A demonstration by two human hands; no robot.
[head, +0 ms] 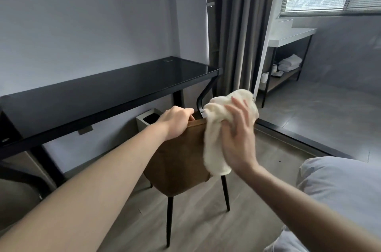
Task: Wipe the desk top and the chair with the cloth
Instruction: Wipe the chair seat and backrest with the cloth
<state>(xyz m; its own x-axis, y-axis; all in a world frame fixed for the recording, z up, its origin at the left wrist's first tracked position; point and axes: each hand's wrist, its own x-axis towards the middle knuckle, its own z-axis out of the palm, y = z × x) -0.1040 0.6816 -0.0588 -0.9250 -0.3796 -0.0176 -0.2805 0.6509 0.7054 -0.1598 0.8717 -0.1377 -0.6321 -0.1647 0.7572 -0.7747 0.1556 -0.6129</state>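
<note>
Nearest the camera, two bare forearms reached forward to the brown chair [177, 156], which stood on the wooden floor with its back toward the person. The left hand [175, 121] was closed over the top edge of the chair back, fingers curled to the far side, seemingly steadying it. The right hand [237, 134] lay spread and fairly flat against the cream cloth [216, 128], pressing it onto the right side of the chair back; the cloth was bunched at the top, just beside the left hand, and hung down along the backrest's right edge.

This looked like the chair part of the job, under way on the backrest. The seat was hidden behind the backrest, so whether it had been wiped could not be told, and the black legs showed no sign either way.

Beyond the chair stood the black glass-topped desk [92, 95] against the wall. Its top was bare and glossy with no cloth on it; the picture did not settle whether it had been wiped already or was left to do. A small bin [147, 120] sat under the desk, just past the chair.
</note>
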